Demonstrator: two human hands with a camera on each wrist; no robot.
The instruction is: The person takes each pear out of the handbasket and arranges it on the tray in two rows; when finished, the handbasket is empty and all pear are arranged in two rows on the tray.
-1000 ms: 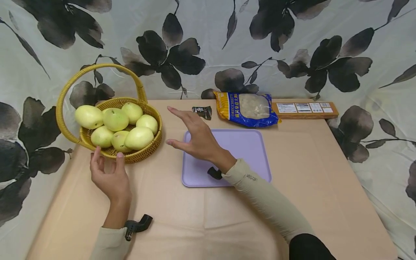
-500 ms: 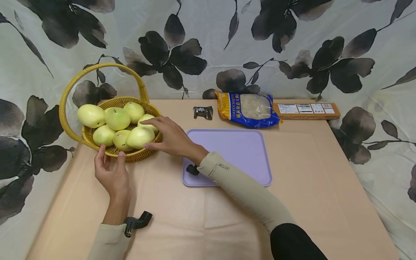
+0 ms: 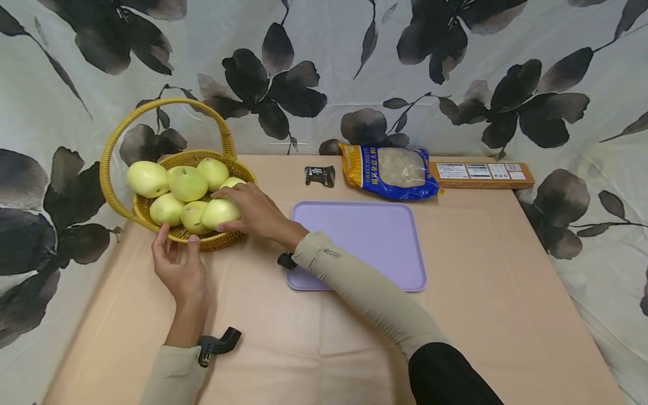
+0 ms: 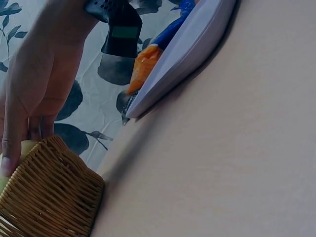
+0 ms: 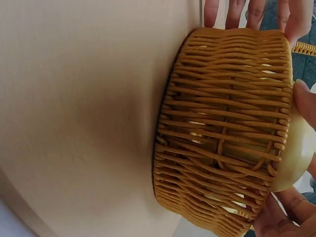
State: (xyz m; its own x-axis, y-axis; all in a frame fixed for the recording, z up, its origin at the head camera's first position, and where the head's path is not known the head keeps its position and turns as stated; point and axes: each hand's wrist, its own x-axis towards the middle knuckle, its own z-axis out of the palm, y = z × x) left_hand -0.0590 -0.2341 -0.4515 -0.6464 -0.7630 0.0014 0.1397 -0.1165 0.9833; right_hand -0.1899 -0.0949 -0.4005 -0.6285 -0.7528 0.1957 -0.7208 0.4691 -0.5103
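A yellow wicker basket with a tall arched handle holds several smooth, pale yellow-green fruits. My right hand is at its right side, thumb and fingers around the front-right fruit, which still sits in the basket. In the right wrist view that fruit bulges above the rim, with the right thumb on it. My left hand touches the basket's front rim and wall with extended fingers, palm turned upward. The right hand partly hides another fruit behind.
Right of the basket lies a lilac tray, partly under my right forearm. Along the table's back edge are a small dark wrapped packet, a blue and yellow pasta bag and a flat brown box. Floral cloth hangs behind.
My right hand has moved left from above the tray to the basket and closed around the front-right fruit. The left hand stays at the rim. The head view has shifted slightly.
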